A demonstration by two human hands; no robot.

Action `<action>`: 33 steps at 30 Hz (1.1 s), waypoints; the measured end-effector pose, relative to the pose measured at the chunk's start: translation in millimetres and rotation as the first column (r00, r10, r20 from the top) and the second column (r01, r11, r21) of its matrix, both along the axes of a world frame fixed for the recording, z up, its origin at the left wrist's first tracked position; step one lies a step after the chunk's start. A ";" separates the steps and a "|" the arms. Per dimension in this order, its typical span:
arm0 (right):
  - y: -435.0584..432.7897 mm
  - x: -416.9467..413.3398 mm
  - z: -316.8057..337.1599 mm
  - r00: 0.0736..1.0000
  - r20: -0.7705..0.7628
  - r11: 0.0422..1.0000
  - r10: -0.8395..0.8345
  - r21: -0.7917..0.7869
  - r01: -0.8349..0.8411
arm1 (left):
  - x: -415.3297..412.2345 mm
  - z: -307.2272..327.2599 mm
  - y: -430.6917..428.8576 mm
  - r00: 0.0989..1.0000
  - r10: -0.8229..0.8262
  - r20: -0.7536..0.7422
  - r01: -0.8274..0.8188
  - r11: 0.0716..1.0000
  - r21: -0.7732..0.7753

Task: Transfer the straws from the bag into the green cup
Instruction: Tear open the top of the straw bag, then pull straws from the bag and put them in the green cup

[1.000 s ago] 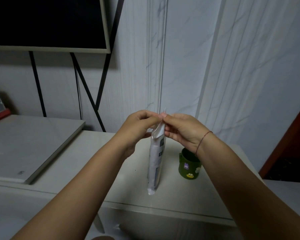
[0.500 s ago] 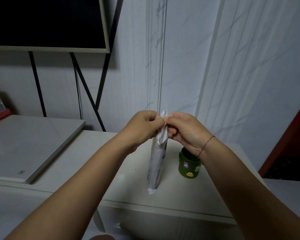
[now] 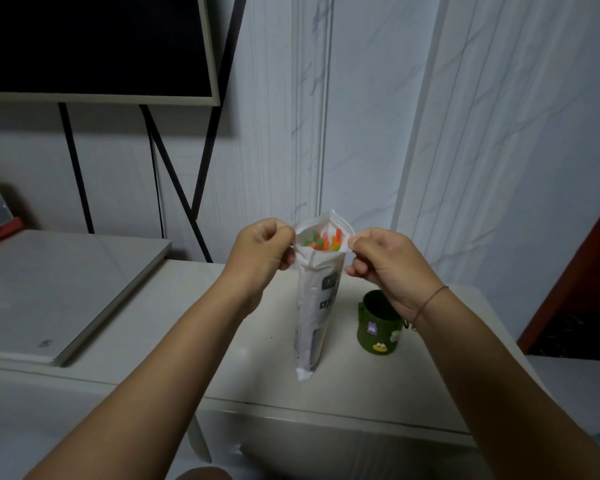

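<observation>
A pale marbled wall (image 3: 378, 116) fills the background, and the lower corner of a dark screen (image 3: 94, 43) in a light frame is seen at the upper left, carried on thin black legs. Below it, a flat grey slab (image 3: 49, 289) is laid on the left part of the scene. A white surface (image 3: 194, 323) takes up the middle, with its front edge running across the lower part of the view.

A tall white bag (image 3: 314, 306) with dark print is held upright above the surface, its bottom corner hanging near the front edge; whether it touches the surface cannot be told. Its mouth is pulled wide, and the tips of orange, green and red straws (image 3: 326, 242) are seen inside it.

The left rim of the bag's mouth is pinched by the left hand (image 3: 260, 252), the fingers being curled in. The right rim is pinched by the right hand (image 3: 385, 261) between thumb and forefinger, the other fingers being folded under. A thin red cord (image 3: 430, 301) is worn around the right wrist.

The green cup (image 3: 380, 329) is set upright on the surface just right of the bag, partly hidden behind the right wrist, with small cartoon stickers on its side.
</observation>
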State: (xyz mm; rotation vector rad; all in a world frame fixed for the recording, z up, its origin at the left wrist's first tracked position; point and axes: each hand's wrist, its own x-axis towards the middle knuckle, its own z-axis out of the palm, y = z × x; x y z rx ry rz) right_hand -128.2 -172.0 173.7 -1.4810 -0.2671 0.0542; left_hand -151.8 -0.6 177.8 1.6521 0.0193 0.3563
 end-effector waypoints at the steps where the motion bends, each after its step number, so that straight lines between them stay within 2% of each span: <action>1: -4.7 0.5 4.3 0.998 0.012 0.995 -0.056 -0.078 0.056 | -0.2 2.9 2.4 0.999 0.035 0.021 -0.036 0.998 0.051; 4: -15.1 -0.1 15.1 0.984 0.050 0.942 -0.172 -0.283 0.179 | -2.9 10.3 1.2 0.984 0.120 0.129 -0.149 0.959 0.242; 6: -15.3 -3.4 18.5 0.982 0.030 0.926 -0.189 -0.327 0.188 | -6.7 13.1 -7.6 0.972 0.131 0.193 -0.189 0.928 0.321; 11: -9.3 -12.6 11.0 0.972 -0.233 0.966 0.023 -0.247 -0.082 | -13.9 8.0 -27.5 0.982 0.019 0.188 -0.099 0.901 0.423; 13: -9.7 -14.9 3.5 0.971 -0.230 0.956 0.068 -0.263 -0.130 | -15.0 5.1 -25.5 0.976 0.035 0.214 -0.125 0.896 0.426; 16: -12.2 -12.9 -8.7 0.981 -0.194 0.978 0.013 -0.201 -0.053 | -15.4 -1.0 -20.5 0.976 0.070 0.204 -0.146 0.911 0.385; 19: -11.8 -12.9 -21.1 0.985 -0.171 0.998 -0.007 -0.069 -0.005 | -27.1 -16.8 -27.1 0.995 0.048 0.090 -0.066 0.977 0.202; 21: -12.8 -13.8 -30.7 0.985 -0.170 0.998 0.025 0.065 -0.014 | -37.1 -39.6 -32.2 0.984 -0.043 -0.170 0.027 0.995 -0.095; 22: -13.9 -14.7 -35.4 0.985 -0.168 0.992 0.045 0.128 -0.023 | -42.2 -52.4 -33.8 0.929 -0.163 -0.333 0.061 0.953 -0.296; 23: -15.3 -15.9 -40.2 0.984 -0.167 0.983 0.060 0.183 -0.029 | -46.4 -65.3 -35.1 0.841 -0.313 -0.442 0.058 0.864 -0.500; 24: -17.0 -17.0 -45.5 0.983 -0.167 0.974 0.074 0.225 -0.035 | -49.0 -76.6 -36.5 0.748 -0.448 -0.490 0.014 0.749 -0.663; 25: -18.8 -17.7 -51.4 0.982 -0.169 0.966 0.086 0.254 -0.041 | -48.6 -87.5 -38.0 0.689 -0.539 -0.484 -0.046 0.634 -0.772; 26: -20.7 -18.8 -57.6 0.980 -0.173 0.960 0.102 0.274 -0.052 | -45.3 -97.2 -39.3 0.680 -0.587 -0.440 -0.090 0.529 -0.844; 28: -25.1 -21.8 -69.0 0.975 -0.174 0.954 0.137 0.287 -0.083 | -36.0 -106.4 -38.8 0.746 -0.582 -0.324 -0.104 0.378 -0.920; 31: -32.9 -26.0 -81.7 0.969 -0.206 0.966 0.134 0.246 -0.081 | -21.3 -104.8 -35.6 0.852 -0.471 -0.231 -0.106 0.276 -0.955; 33: -37.8 -26.8 -87.8 0.964 -0.246 0.977 0.104 0.206 -0.053 | -13.3 -106.3 -33.9 0.895 -0.381 -0.233 -0.132 0.274 -0.953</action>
